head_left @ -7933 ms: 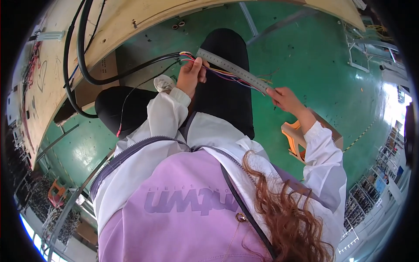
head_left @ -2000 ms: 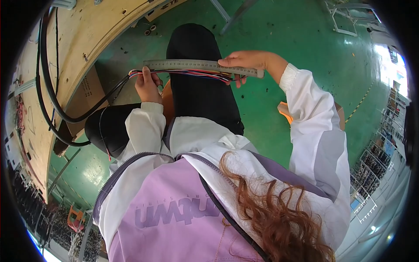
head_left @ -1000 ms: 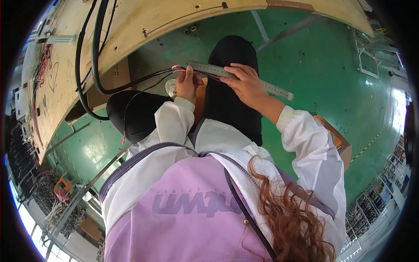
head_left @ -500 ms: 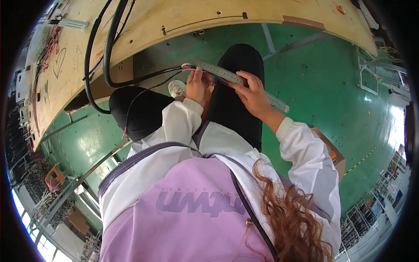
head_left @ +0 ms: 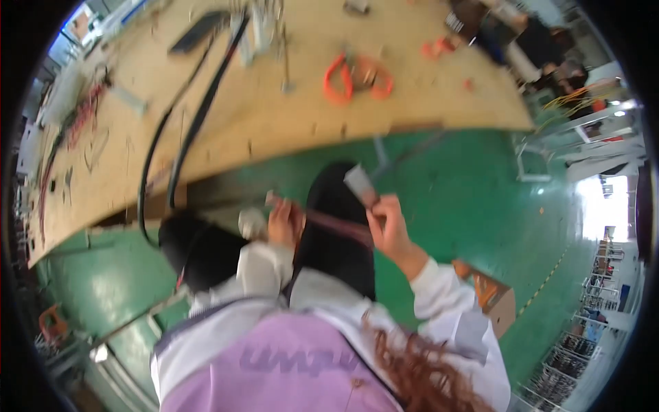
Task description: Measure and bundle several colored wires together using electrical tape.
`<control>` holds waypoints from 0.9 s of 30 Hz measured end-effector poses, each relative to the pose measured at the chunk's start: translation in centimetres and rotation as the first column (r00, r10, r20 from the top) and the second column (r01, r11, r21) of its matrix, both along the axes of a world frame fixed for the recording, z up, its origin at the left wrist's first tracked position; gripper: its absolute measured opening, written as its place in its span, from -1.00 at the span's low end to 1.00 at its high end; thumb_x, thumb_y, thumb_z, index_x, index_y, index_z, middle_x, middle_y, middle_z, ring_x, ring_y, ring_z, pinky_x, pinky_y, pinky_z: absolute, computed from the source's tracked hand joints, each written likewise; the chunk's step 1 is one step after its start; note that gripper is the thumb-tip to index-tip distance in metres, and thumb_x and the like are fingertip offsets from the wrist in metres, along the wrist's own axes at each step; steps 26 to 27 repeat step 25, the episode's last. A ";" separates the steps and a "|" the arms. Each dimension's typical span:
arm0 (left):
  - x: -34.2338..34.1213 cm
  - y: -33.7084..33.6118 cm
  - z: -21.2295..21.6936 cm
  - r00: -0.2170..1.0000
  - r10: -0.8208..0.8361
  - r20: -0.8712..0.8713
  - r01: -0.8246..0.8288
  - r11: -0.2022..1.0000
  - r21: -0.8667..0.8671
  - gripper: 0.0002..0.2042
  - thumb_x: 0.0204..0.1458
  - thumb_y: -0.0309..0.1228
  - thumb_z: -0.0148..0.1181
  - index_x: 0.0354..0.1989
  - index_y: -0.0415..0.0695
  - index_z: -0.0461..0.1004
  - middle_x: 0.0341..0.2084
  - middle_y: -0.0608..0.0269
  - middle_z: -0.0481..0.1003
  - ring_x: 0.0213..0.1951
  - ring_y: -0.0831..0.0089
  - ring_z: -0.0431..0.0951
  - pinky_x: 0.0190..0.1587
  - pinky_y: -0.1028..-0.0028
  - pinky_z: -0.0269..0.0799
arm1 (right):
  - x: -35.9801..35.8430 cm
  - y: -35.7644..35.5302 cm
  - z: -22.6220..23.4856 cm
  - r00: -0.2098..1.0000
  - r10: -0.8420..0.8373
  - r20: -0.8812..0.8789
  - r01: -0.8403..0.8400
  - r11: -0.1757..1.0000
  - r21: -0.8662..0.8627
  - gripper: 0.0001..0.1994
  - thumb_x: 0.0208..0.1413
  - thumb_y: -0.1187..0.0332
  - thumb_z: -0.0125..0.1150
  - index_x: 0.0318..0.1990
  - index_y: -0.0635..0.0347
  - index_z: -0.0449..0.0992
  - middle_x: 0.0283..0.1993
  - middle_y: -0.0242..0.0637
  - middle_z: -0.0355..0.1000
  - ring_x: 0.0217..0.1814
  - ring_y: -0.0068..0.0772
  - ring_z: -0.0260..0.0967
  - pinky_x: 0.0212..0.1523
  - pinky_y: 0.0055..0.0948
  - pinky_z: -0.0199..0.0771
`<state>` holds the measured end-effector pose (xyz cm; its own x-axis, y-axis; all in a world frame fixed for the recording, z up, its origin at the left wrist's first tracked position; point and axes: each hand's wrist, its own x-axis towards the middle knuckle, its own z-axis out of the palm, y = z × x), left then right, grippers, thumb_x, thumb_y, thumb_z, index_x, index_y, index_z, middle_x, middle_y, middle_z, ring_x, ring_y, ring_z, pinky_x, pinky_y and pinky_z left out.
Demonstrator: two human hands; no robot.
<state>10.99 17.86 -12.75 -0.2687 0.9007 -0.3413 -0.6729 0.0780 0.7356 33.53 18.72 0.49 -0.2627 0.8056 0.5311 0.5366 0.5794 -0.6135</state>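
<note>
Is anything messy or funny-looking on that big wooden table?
A little. Black cables trail across the wooden table and droop over its front edge instead of lying tidy. An orange loop and small bits lie scattered on top. The picture is blurry, so nothing looks clearly broken or spilled.

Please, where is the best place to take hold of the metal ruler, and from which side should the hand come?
Probably the ruler's lower part, where the right hand already has its grip. It is a thin flat strip standing tilted, upper end free, so thumb and fingers pinching the two flat faces from the right suit it. The left hand holds the wires on the other side. The picture is blurred.
</note>
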 end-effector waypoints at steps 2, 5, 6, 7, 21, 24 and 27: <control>0.7 -0.1 5.8 0.980 -0.197 0.041 0.200 0.975 -0.099 -0.77 0.12 -0.30 -0.07 -0.48 -0.17 0.35 -0.78 0.34 0.26 -0.81 0.52 0.16 -0.73 0.51 0.09 | 2.0 2.5 6.2 0.981 0.012 0.195 -0.025 0.998 0.064 -0.80 -0.08 0.59 0.09 -0.27 0.22 0.28 -0.31 -0.06 0.28 -0.27 0.04 0.33 -0.27 -0.22 0.37; 0.1 -1.2 8.5 0.961 -0.267 0.069 0.273 0.957 -0.100 -0.75 0.13 -0.27 -0.09 -0.46 -0.18 0.35 -0.81 0.34 0.23 -0.81 0.52 0.15 -0.73 0.53 0.08 | 2.9 8.3 13.8 0.893 -0.001 0.450 0.032 0.998 -0.061 -0.74 -0.04 0.57 0.02 -0.16 0.16 0.26 -0.23 -0.10 0.32 -0.22 0.00 0.33 -0.24 -0.19 0.36; 0.1 -1.3 9.3 0.954 -0.287 0.090 0.295 0.951 -0.098 -0.75 0.14 -0.26 -0.09 -0.45 -0.19 0.34 -0.82 0.35 0.22 -0.81 0.54 0.15 -0.72 0.54 0.06 | 3.5 10.2 14.7 0.836 0.007 0.548 0.059 0.993 -0.103 -0.72 -0.03 0.57 0.00 -0.12 0.14 0.25 -0.18 -0.12 0.33 -0.16 0.00 0.31 -0.20 -0.19 0.34; 0.0 -1.4 10.0 0.952 -0.294 0.085 0.301 0.949 -0.089 -0.75 0.14 -0.26 -0.09 -0.45 -0.19 0.34 -0.82 0.35 0.22 -0.81 0.54 0.15 -0.72 0.54 0.06 | 3.9 12.0 15.1 0.849 0.080 0.523 -0.020 0.993 -0.119 -0.70 -0.04 0.56 0.02 -0.10 0.12 0.24 -0.15 -0.12 0.33 -0.12 -0.01 0.30 -0.15 -0.20 0.33; -4.4 -4.6 14.6 0.930 -0.339 0.145 0.338 0.941 0.029 -0.74 0.18 -0.24 -0.14 -0.49 -0.11 0.27 -0.78 0.48 0.05 -0.69 0.65 0.07 -0.61 0.60 -0.03 | 2.0 24.0 11.7 0.849 -0.335 0.410 0.150 0.895 0.421 -0.82 -0.06 0.25 0.19 -0.35 0.13 0.46 -0.22 -0.26 0.31 -0.11 -0.17 0.27 -0.14 -0.25 0.27; -5.1 -4.4 14.0 0.955 -0.296 -0.019 0.295 0.955 -0.044 -0.76 0.16 -0.24 -0.11 -0.48 -0.11 0.28 -0.60 0.42 0.24 -0.56 0.65 0.23 -0.54 0.59 0.19 | -1.0 19.9 12.4 0.686 -0.147 0.713 -0.117 0.944 0.308 -0.82 -0.10 0.22 0.22 -0.40 0.08 0.47 -0.21 -0.30 0.27 -0.14 -0.21 0.24 -0.17 -0.22 0.24; -4.7 -3.8 15.4 0.955 -0.294 0.044 0.296 0.950 -0.094 -0.77 0.15 -0.23 -0.09 -0.43 -0.12 0.29 -0.60 0.41 0.25 -0.54 0.63 0.26 -0.32 0.64 0.28 | -0.9 19.8 12.4 0.669 -0.103 0.736 -0.020 0.988 0.156 -0.78 -0.12 0.16 0.24 -0.39 0.07 0.47 -0.22 -0.30 0.29 -0.08 -0.21 0.22 -0.10 -0.19 0.20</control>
